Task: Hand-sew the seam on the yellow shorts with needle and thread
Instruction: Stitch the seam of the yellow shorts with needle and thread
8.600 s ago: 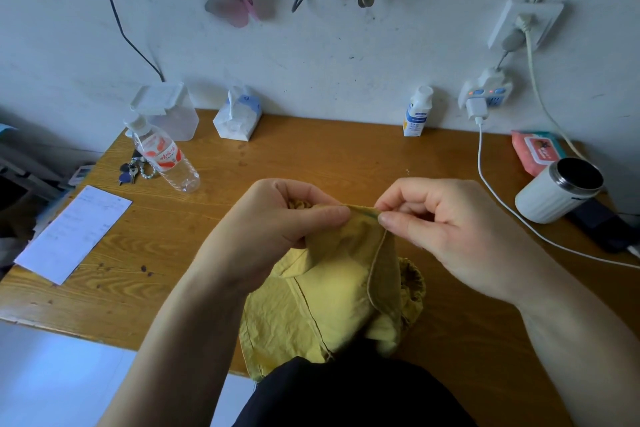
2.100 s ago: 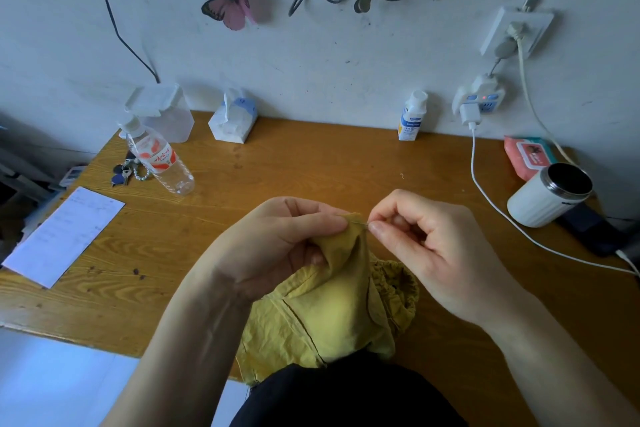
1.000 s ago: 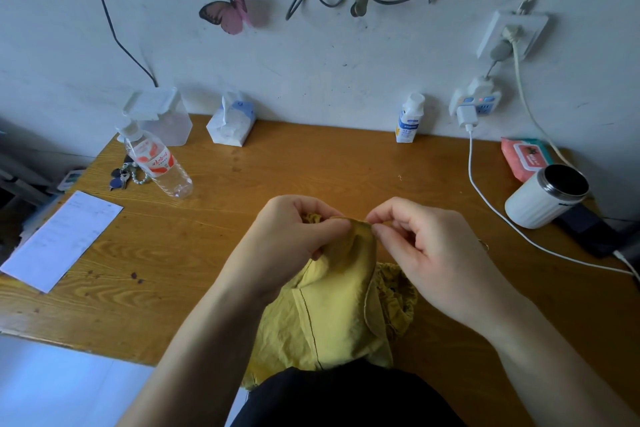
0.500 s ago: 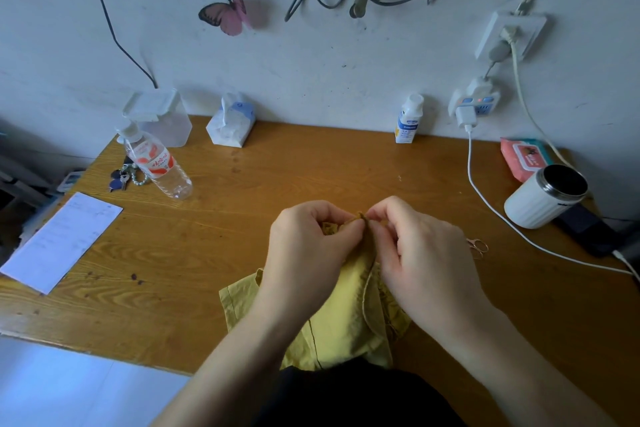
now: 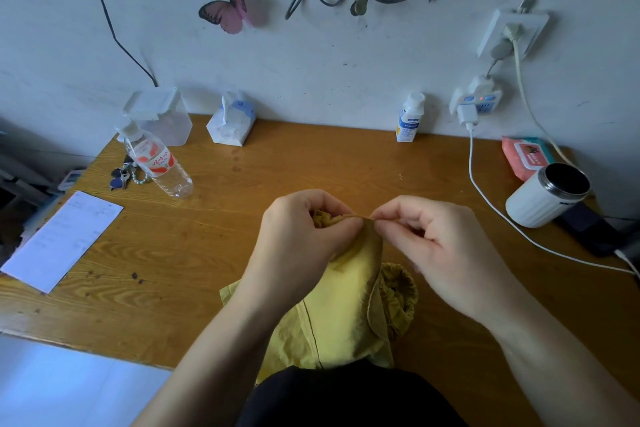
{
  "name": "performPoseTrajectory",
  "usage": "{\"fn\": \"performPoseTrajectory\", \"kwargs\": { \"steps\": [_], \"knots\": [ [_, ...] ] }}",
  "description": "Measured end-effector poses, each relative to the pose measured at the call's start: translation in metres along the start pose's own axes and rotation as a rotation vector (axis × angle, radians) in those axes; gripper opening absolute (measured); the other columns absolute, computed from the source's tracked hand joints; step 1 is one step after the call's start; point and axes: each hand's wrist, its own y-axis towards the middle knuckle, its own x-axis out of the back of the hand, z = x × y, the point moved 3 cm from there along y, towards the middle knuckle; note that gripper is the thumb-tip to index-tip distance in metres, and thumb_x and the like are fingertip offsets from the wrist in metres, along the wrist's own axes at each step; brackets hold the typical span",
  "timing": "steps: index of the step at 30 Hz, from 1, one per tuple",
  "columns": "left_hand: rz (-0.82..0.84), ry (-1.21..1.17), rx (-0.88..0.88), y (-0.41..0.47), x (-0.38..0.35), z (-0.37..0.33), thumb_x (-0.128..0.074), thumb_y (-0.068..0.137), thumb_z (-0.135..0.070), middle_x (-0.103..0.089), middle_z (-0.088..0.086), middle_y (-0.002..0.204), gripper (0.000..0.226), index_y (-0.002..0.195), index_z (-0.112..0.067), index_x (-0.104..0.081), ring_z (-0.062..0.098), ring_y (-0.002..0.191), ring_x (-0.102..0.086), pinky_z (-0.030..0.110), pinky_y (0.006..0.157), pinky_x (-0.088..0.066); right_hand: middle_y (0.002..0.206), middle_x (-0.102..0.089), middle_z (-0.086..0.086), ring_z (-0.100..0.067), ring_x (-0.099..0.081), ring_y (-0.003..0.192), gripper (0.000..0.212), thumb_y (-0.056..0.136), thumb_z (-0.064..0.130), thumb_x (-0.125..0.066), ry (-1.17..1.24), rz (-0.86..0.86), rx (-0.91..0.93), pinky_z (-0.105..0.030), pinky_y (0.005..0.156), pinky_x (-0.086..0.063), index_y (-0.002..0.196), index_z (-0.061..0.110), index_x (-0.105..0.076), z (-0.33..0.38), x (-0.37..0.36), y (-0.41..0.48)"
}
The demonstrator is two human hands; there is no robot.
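The yellow shorts hang from my hands over the near edge of the wooden desk, bunched up at the top. My left hand grips the gathered top edge of the fabric, fingers curled round it. My right hand pinches the same edge with thumb and forefinger just right of the left hand. Needle and thread are too small to make out between the fingertips. A dark seam line runs down the lower part of the shorts.
On the desk stand a water bottle, keys, a paper sheet, a tissue pack, a small white bottle, a white mug, a pink wipes pack and a white charging cable.
My hands have drawn slightly apart since half a second ago, the right hand shifting right while still pinching the edge. More of the shorts' front shows between my forearms.
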Motion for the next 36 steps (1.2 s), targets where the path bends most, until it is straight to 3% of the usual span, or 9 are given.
{"fn": "performPoseTrajectory", "kwargs": {
  "steps": [2,4,9,16,29,32,36],
  "knots": [
    [0.067,-0.043,0.014,0.001,0.001,-0.001,-0.076,0.074,-0.023,-0.061,-0.016,0.052,0.009,0.066,-0.024,-0.071,-0.005,0.049,-0.053,0.007,0.046,-0.038,0.047,-0.055,0.020,0.003,-0.050,0.042,0.021,0.090,0.012,-0.060,0.139,0.086,-0.084,-0.007,0.048,-0.036,0.077,0.028,-0.067,-0.006,0.001,0.002],
    [0.183,-0.123,0.040,0.003,0.001,-0.002,-0.075,0.075,-0.018,-0.059,-0.015,0.049,0.013,0.064,-0.023,-0.072,-0.005,0.046,-0.050,0.007,0.047,-0.038,0.042,-0.047,0.010,-0.002,-0.040,0.038,0.017,0.090,0.014,-0.060,0.308,0.174,-0.187,-0.017,0.045,-0.037,0.078,0.020,-0.069,-0.013,0.003,0.004],
    [0.470,-0.376,0.218,0.007,-0.002,0.001,-0.075,0.066,-0.020,-0.062,-0.002,0.059,0.004,0.062,-0.017,-0.073,0.006,0.051,-0.049,0.014,0.048,-0.042,0.044,-0.041,0.008,-0.005,-0.034,0.036,0.011,0.079,0.017,-0.062,0.649,0.368,-0.312,-0.019,0.040,-0.035,0.079,0.014,-0.072,-0.020,0.003,0.005],
    [0.616,-0.639,0.350,0.006,-0.006,0.006,-0.070,0.068,-0.008,-0.063,0.003,0.061,0.004,0.064,-0.008,-0.071,0.007,0.049,-0.054,0.014,0.047,-0.045,0.046,-0.043,0.009,-0.003,-0.035,0.036,0.012,0.081,0.013,-0.061,0.802,0.487,-0.347,-0.017,0.040,-0.036,0.081,0.016,-0.073,-0.024,0.004,0.005],
    [0.700,-0.845,0.378,0.005,-0.014,0.005,-0.056,0.076,-0.004,-0.056,0.003,0.057,0.015,0.068,-0.002,-0.068,0.007,0.047,-0.046,0.014,0.046,-0.039,0.046,-0.040,0.008,-0.004,-0.034,0.036,0.012,0.082,0.015,-0.058,0.857,0.463,-0.311,-0.018,0.040,-0.035,0.077,0.019,-0.069,-0.018,0.000,0.004],
    [0.668,-0.839,0.367,0.004,-0.016,0.007,-0.060,0.076,-0.004,-0.059,0.002,0.058,0.012,0.069,-0.003,-0.070,0.006,0.048,-0.050,0.014,0.047,-0.042,0.048,-0.041,0.007,-0.006,-0.036,0.039,0.011,0.084,0.021,-0.059,0.759,0.391,-0.260,-0.019,0.043,-0.037,0.075,0.020,-0.065,-0.018,-0.002,0.002],
    [0.584,-0.772,0.341,0.004,-0.016,0.014,-0.068,0.073,-0.009,-0.065,0.003,0.063,0.006,0.071,-0.007,-0.073,0.007,0.053,-0.057,0.014,0.049,-0.046,0.047,-0.048,0.004,-0.011,-0.043,0.042,0.018,0.081,0.040,-0.063,0.445,0.210,-0.123,-0.020,0.049,-0.042,0.073,0.024,-0.062,-0.018,-0.005,0.003]
  ]
}}
